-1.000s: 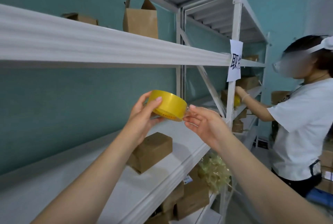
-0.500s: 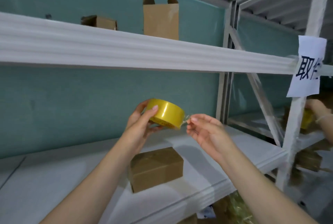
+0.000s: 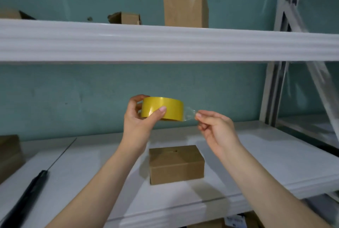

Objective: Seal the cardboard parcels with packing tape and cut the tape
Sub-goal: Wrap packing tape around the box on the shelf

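Teal painted wall behind, matte, a few scuffs. White metal rack in front: upper shelf has a ribbed front lip, lower shelf has glossy white boards, seam between two boards at left. Uprights at right, diagonal brace across the next bay. Even light, soft shadows.

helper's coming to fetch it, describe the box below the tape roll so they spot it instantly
On the white lower shelf against the teal wall, mid-way along, sits a small cardboard box. Unlike the tall open-flapped box above, it is low and closed.
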`<action>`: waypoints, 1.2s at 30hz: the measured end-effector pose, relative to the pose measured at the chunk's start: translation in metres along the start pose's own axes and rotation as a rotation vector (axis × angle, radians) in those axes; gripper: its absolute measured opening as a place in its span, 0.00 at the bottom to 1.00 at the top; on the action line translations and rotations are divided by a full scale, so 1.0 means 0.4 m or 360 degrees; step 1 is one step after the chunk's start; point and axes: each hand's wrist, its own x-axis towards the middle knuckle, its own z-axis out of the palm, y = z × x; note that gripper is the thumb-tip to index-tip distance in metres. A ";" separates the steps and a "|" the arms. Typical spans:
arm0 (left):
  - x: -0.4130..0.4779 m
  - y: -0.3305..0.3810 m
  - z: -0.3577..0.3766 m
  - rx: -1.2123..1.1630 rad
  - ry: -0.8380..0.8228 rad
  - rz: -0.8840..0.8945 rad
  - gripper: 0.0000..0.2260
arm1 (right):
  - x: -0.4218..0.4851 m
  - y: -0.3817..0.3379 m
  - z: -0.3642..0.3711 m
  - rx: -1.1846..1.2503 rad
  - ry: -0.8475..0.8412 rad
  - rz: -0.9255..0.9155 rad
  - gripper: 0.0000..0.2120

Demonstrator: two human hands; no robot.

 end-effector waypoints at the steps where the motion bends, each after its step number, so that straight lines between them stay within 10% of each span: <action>1: 0.000 0.001 -0.006 0.0060 0.0018 0.0043 0.20 | 0.002 0.002 0.007 -0.0010 0.0028 0.0024 0.07; 13: -0.009 0.055 -0.064 0.0283 -0.0313 0.0377 0.23 | -0.013 -0.037 0.045 -0.0380 -0.0359 0.0890 0.17; 36: 0.005 0.081 -0.107 0.0474 -0.0489 0.0389 0.21 | 0.005 -0.032 0.038 -0.0755 -0.0626 0.0237 0.07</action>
